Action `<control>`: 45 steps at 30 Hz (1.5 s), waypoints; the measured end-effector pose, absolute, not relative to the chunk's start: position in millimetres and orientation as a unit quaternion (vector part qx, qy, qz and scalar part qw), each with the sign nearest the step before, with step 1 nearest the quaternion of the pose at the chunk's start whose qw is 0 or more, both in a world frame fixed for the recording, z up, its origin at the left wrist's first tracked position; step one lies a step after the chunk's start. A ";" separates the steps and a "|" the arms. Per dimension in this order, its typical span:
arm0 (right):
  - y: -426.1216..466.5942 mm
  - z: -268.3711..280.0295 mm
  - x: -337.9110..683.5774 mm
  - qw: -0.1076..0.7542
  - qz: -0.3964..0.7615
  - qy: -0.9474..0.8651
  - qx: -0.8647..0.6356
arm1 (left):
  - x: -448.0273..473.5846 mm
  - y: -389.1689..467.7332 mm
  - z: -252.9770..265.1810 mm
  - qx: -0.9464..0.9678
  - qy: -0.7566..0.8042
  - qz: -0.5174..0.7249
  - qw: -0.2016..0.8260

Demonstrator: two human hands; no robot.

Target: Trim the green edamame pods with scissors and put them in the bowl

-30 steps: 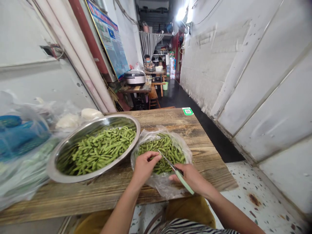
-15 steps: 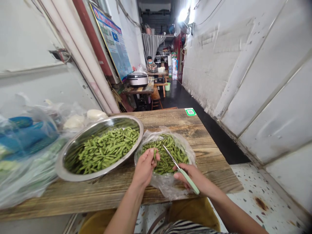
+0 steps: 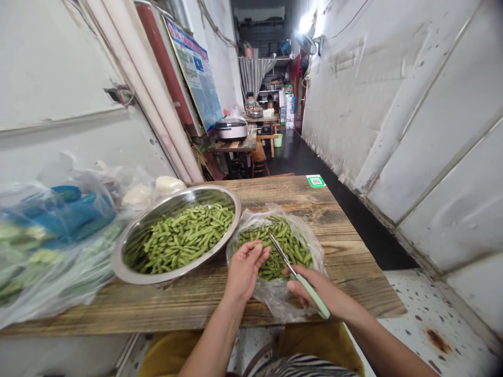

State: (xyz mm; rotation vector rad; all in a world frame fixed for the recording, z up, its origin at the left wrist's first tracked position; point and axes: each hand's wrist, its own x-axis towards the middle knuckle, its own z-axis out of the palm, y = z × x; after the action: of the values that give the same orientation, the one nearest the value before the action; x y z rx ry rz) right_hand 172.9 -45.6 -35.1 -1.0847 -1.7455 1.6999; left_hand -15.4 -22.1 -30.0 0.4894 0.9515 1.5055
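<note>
Between the thumb and fingers of my left hand (image 3: 245, 269) is a green soybean pod (image 3: 257, 244), mostly covered by the fingertips. My right hand (image 3: 320, 288) is closed around the pale green handles of a pair of scissors (image 3: 301, 280). The metal blades point up and left, close to the left fingertips, and look nearly together. Below both hands lies a clear plastic bag (image 3: 314, 243) holding many soybean pods (image 3: 293, 241). Left of the bag, a wide steel basin (image 3: 135, 272) holds a large heap of pods (image 3: 188, 235).
Plastic bags with blue containers and pale vegetables (image 3: 55, 230) crowd the left of the wooden table (image 3: 346, 262). A green QR code card (image 3: 316, 181) lies at the far edge. Beyond stand a rice cooker (image 3: 231, 129) and a stool (image 3: 259, 154).
The view has swung slightly left, so everything sits further right. My left fingers have turned over the pod, which now shows less. The scissors stay in my right hand.
</note>
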 end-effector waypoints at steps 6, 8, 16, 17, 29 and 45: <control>-45.9 -31.7 172.4 0.223 0.589 -0.658 -0.413 | -12.6 -28.0 -31.6 0.226 0.422 0.628 0.614; -46.6 -30.6 172.0 0.217 0.587 -0.658 -0.419 | -11.5 -29.4 -32.4 0.233 0.429 0.620 0.613; -46.9 -37.0 169.9 0.221 0.645 -0.586 -0.438 | -16.1 -33.9 -40.1 0.320 0.512 0.617 0.506; -46.1 -39.1 170.5 0.228 0.652 -0.575 -0.438 | -23.4 -34.7 -37.2 0.352 0.538 0.626 0.441; -44.1 -47.4 176.8 0.247 0.670 -0.541 -0.444 | -66.2 -30.2 -14.6 0.635 0.623 0.456 0.024; -44.8 -37.0 180.9 0.218 0.483 -0.726 -0.437 | -27.8 -33.7 -33.8 0.432 0.560 0.526 0.472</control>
State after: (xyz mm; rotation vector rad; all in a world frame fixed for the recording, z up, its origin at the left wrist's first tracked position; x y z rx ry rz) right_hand 180.9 -44.8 -37.0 -1.2111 -2.0108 1.3375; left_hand -27.8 -33.7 -33.8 1.0566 1.3711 1.2890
